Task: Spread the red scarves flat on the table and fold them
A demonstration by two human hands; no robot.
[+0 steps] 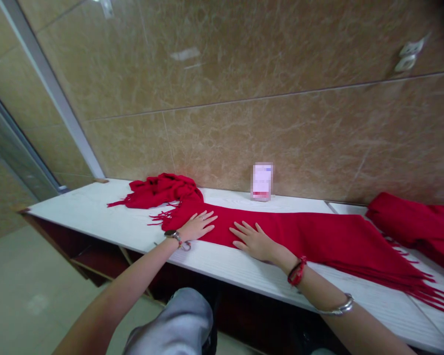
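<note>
A long red scarf (311, 234) lies flat along the white counter, its fringe spread at the right end. My left hand (197, 225) rests on the scarf near its left part, fingers apart, palm down. A little to the right, my right hand (255, 241) also lies on the scarf with spread fingers. Neither hand grips the cloth. Beside my left hand, at the scarf's left end, is a crumpled red fringed cloth (163, 190); where one ends and the other begins is hard to tell.
Another heap of red cloth (414, 222) is at the right. A small blurred upright card or screen (262, 182) leans near the tiled wall (214, 143). The white counter (81, 202) has open shelves below. A grey-clad knee (185, 315) is under its front edge.
</note>
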